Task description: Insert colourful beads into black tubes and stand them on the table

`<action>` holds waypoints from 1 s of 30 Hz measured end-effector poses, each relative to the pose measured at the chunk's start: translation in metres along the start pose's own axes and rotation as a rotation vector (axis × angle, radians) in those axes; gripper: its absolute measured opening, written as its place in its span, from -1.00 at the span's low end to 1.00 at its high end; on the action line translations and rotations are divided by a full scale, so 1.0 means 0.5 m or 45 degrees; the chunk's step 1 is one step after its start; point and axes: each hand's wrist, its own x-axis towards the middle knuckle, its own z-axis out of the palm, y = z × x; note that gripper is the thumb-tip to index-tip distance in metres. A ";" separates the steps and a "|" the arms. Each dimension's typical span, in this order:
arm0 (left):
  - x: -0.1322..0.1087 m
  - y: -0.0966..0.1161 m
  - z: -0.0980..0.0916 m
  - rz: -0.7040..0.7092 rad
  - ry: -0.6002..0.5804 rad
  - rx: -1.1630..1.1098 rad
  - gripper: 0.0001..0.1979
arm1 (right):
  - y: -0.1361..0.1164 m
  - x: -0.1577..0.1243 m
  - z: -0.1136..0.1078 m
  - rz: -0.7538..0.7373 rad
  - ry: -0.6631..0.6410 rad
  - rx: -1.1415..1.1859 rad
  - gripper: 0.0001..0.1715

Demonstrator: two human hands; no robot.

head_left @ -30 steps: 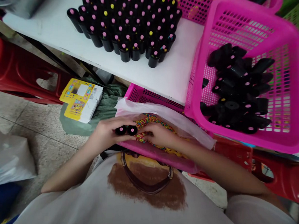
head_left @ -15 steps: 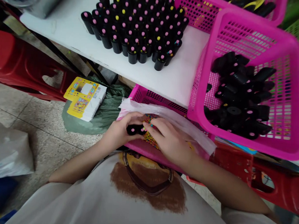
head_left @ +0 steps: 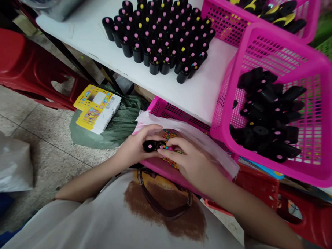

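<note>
My left hand (head_left: 136,147) grips small black tubes (head_left: 151,146) with pink tips, held over a pink basket (head_left: 166,110) on my lap. The basket is lined with a clear plastic bag (head_left: 193,135) holding many small coloured beads (head_left: 171,134). My right hand (head_left: 188,160) pinches something tiny at the mouth of a tube, fingertips pressed together. On the white table (head_left: 200,93) above stand several upright black tubes (head_left: 161,36) with pink or yellow tips in tight rows.
A large pink basket (head_left: 315,109) at the right holds a loose heap of black tubes (head_left: 268,114). Another pink basket (head_left: 258,14) sits behind it. Red plastic stools (head_left: 22,70) stand left and right. A yellow card stack (head_left: 96,108) lies on a green bag on the floor.
My right hand has moved from the beads up to the tubes in my left hand. The view has shifted slightly, so the table and baskets sit lower in the picture.
</note>
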 end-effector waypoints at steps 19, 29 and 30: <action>0.314 0.062 -0.075 0.399 0.417 0.766 -0.51 | 0.062 0.009 0.041 0.145 -0.336 -0.617 -0.44; 0.192 0.062 -0.069 0.460 0.551 0.579 -0.35 | 0.057 0.052 0.111 0.233 -0.517 -0.624 -0.55; 0.166 0.062 -0.065 0.493 0.515 0.542 -0.39 | 0.058 0.057 0.117 0.234 -0.523 -0.571 -0.55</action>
